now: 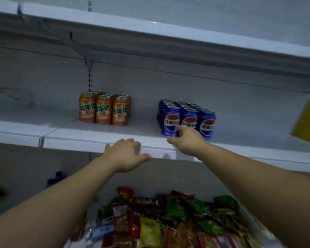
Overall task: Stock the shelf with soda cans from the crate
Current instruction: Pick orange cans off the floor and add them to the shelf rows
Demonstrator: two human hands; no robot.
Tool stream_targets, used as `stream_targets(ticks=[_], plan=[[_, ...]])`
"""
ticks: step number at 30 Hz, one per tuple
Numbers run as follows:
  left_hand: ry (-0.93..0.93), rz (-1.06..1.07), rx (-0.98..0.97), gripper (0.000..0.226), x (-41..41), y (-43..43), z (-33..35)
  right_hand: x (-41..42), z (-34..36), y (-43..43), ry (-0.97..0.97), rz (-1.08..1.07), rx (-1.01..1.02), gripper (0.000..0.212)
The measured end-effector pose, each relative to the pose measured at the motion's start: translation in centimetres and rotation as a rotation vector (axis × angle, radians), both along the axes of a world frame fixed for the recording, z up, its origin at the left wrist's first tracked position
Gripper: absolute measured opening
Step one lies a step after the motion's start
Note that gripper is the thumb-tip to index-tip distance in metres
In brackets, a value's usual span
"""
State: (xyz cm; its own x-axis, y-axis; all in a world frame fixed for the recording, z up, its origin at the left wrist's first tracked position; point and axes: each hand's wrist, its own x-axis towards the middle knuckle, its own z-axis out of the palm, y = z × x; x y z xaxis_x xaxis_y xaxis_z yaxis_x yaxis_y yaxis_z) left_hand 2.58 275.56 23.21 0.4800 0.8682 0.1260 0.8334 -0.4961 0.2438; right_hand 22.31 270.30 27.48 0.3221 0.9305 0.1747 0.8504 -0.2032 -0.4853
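On the white shelf stand two groups of soda cans: orange cans at the middle and blue cans to their right. My right hand reaches the front row of blue cans. Its index finger lies across the bottom of the front left blue can, and its thumb is spread out below, at the shelf's edge. It hides the lower part of the middle front can. My left hand rests on the shelf's front edge with its fingers laid flat and holds nothing. No crate is in view.
Another white shelf hangs overhead. Below, a bin of several red, green and yellow snack packets sits between my forearms. A yellow tag shows at the right edge. Bare shelf lies between the two can groups.
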Motion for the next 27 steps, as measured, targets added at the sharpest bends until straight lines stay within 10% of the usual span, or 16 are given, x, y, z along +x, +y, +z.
stream_targets(ticks=[13,27], plan=[[-0.041,-0.49,-0.255,0.072,17.1,-23.9,-5.1,14.5,-4.5,-27.4,0.031,-0.359,-0.18,0.075],[0.198,-0.646,-0.568,0.075,26.4,-29.4,-21.5,22.6,-21.2,-38.1,0.26,-0.588,-0.481,0.064]])
